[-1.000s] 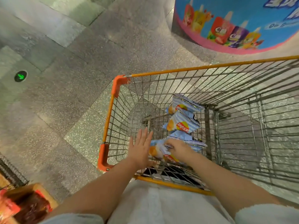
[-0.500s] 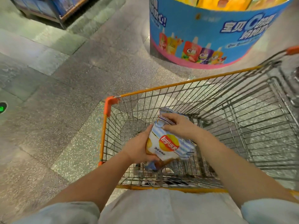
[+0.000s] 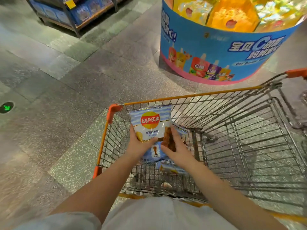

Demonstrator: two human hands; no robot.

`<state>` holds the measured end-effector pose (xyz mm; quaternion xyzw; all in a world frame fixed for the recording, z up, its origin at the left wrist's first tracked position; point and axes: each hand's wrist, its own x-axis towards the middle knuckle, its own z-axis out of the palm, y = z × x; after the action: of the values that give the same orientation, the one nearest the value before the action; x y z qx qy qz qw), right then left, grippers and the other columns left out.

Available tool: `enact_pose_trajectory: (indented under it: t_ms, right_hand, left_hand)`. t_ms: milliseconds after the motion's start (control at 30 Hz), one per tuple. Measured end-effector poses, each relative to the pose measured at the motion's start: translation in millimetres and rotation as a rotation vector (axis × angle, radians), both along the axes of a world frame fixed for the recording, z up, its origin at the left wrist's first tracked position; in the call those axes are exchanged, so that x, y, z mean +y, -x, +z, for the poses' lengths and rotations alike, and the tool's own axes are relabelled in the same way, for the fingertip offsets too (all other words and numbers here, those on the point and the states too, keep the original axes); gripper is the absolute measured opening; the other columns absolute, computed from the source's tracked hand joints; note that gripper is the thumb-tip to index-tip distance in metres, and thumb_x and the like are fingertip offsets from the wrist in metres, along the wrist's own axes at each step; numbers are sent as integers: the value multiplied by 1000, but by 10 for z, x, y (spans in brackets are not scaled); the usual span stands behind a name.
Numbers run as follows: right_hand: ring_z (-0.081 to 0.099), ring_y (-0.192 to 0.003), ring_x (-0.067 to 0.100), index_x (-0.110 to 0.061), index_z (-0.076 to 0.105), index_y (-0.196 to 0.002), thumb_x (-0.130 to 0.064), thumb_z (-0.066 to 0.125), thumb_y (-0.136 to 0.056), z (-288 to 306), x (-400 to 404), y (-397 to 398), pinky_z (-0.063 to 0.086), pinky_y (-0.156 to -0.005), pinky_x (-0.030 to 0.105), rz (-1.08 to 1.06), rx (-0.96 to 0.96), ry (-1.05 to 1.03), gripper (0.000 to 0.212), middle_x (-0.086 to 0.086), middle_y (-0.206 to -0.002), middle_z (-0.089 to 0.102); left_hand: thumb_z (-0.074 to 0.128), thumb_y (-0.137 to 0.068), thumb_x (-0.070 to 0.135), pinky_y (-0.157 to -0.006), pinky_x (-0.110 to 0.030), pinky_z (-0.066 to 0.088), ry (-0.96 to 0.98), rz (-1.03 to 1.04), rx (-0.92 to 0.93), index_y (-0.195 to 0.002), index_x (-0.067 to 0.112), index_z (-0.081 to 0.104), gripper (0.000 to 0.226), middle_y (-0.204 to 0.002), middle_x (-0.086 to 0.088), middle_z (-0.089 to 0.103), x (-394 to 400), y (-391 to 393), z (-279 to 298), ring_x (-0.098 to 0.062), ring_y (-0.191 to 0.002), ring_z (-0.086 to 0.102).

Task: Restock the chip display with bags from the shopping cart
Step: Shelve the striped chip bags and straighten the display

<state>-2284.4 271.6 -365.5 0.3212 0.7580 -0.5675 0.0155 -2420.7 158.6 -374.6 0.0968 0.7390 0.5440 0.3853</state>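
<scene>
A blue-and-white chip bag (image 3: 151, 125) with a red and yellow logo is held upright above the shopping cart (image 3: 191, 95), near its front left corner. My left hand (image 3: 138, 146) grips the bag's lower left side, thumb across its front. My right hand (image 3: 177, 149) holds the lower right side, fingers lying over the front. Beneath my hands, more blue chip bags (image 3: 171, 168) lie on the cart's wire floor, partly hidden.
A round blue display (image 3: 216, 52) with yellow packs on top stands on the floor ahead of the cart. A dark shelf rack (image 3: 74, 15) with blue boxes stands at the far left. Grey stone floor stretches to the left, with a green arrow marker (image 3: 6, 107).
Both hands have lifted one chip bag out of the cart's pile and turned it upright, logo facing me. The view has tilted up toward the round display.
</scene>
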Motion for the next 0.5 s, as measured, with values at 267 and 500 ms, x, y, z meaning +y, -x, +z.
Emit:
enact_pose_trajectory:
  t_ms: [267,500]
  right_hand:
    - [20,-144,16,-76,-10,-124,-61,58,-77,79,18,135,30,-113,45,187,47,53,84,-14,-159,4]
    - [21,-142,16,-71,1,-129,-55,60,-84,133,-277,330,30,-113,48,392,179,21,76,-13,-154,15]
  left_hand:
    - [64,-90,24,-104,-29,37,-31,139,85,-149,33,-17,101,-152,4,30,-216,-272,276,-10,-132,39]
    - [54,-95,24,-79,0,41,-45,424,250,-152,26,-8,84,-140,11,36,-736,-594,432,-4,-124,42]
